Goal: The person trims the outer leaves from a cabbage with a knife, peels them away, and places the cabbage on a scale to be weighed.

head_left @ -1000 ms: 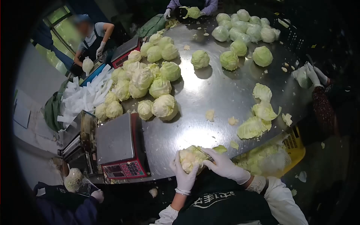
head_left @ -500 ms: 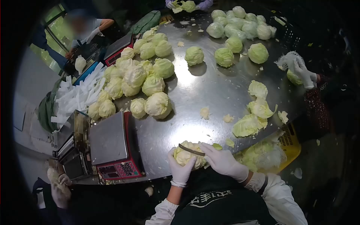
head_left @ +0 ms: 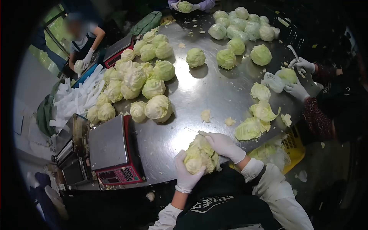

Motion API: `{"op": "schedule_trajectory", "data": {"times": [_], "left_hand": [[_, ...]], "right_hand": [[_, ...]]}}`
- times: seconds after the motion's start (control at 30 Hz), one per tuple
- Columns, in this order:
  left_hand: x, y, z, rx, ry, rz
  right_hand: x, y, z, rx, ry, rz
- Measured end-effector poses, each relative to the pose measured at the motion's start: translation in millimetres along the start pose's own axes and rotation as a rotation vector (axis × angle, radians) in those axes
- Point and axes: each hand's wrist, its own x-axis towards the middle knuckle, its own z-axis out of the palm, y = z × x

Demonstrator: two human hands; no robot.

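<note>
A pale green cabbage (head_left: 199,158) with loosened outer leaves is held at the table's near edge, in front of the dark apron. My left hand (head_left: 185,172), in a white glove, is closed around its left and lower side. At the upper right of the same cabbage is my gloved right hand (head_left: 226,146), its fingers against the leaves. From that hand a knife (head_left: 201,133) points left, its blade seen almost edge-on as a thin line. Its handle is hidden by the fingers. Loose cabbage leaves (head_left: 249,129) lie on the metal beyond my right hand.
The metal table (head_left: 180,115) carries a cabbage pile (head_left: 134,78), wrapped cabbages (head_left: 249,28) and a red scale (head_left: 115,147). A yellow crate (head_left: 295,147) of leaves stands at right. Across the right side, a co-worker's gloved hands (head_left: 297,90) hold a cabbage and a knife.
My right hand has turned the knife from broadside to edge-on, and leaves now stand away from the cabbage. At right, the co-worker's cabbage and a knife have come over the table.
</note>
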Motion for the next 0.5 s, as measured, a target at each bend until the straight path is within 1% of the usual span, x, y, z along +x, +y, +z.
{"op": "schedule_trajectory", "data": {"times": [0.03, 0.07, 0.1, 0.13, 0.2, 0.23, 0.27, 0.3, 0.33, 0.37, 0.4, 0.47, 0.5], "left_hand": [[-4, -10, -10, 0.000, 0.011, -0.007], [-10, -23, -24, -0.099, -0.016, -0.061], [-16, -32, -38, -0.195, -0.040, -0.112], [-24, -38, -51, -0.187, -0.019, -0.116], [-44, -43, -80, -0.503, -0.095, -0.425], [-47, -32, -94, -0.686, -0.169, -0.610], [-52, -31, -97, -0.683, -0.143, -0.617], [-55, -29, -95, -0.772, -0.121, -0.612], [-59, -26, -90, -0.867, -0.104, -0.606], [-53, -14, -81, -0.869, -0.026, -0.560], [-47, -7, -72, -0.881, -0.016, -0.564], [-32, 6, -53, -0.523, 0.046, -0.518], [-23, 20, -43, -0.385, 0.102, -0.451]], "right_hand": [[0, 9, 3, 0.023, -0.042, 0.049], [-3, 19, 4, 0.016, -0.053, 0.037], [-7, 30, 5, 0.036, -0.002, 0.101], [-9, 43, 6, 0.059, 0.046, 0.163], [-15, 89, 9, 0.122, 0.267, 0.220], [-21, 91, -3, 0.187, 0.373, 0.187], [-30, 78, -21, 0.253, 0.478, 0.156], [-35, 59, -33, 0.254, 0.462, 0.140], [-43, 38, -45, 0.196, 0.408, 0.246], [-50, 24, -52, 0.130, 0.355, 0.356], [-57, 11, -53, 0.117, 0.348, 0.352], [-70, -15, -42, 0.107, 0.157, 0.118], [-75, -21, -34, 0.149, 0.054, 0.014]]}}
